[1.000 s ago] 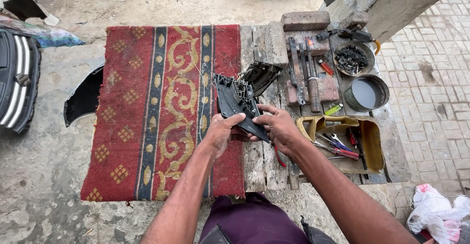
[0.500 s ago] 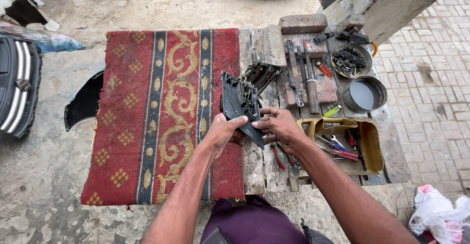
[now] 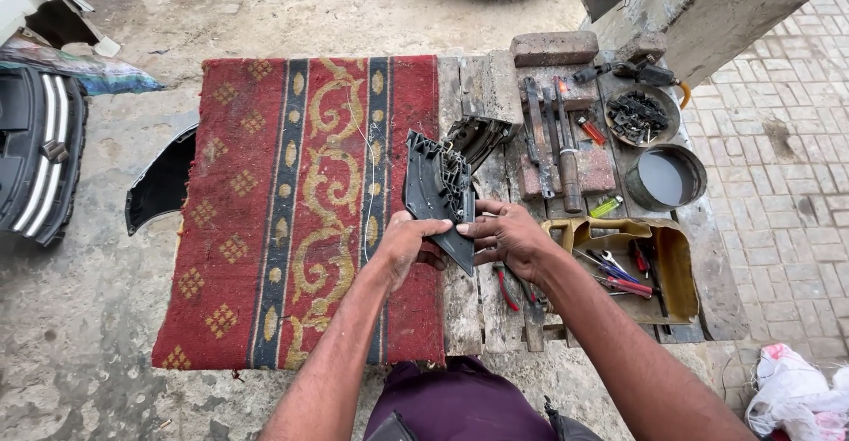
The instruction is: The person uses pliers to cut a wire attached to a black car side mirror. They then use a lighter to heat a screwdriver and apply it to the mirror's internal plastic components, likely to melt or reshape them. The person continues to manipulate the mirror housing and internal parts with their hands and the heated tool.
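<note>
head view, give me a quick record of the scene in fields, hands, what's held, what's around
left hand: grips the lower end of the black plastic part
right hand: pinches the same part from the other side
part pose: raised off the surface, tilted, ribbed side visible
under the hands: red rug beside a wooden pallet
right of hands: yellow tray with hand tools
farther right: round tin with grey liquid, bowl of dark small parts
pallet top: brick, second black part
far left: car bumper
</note>
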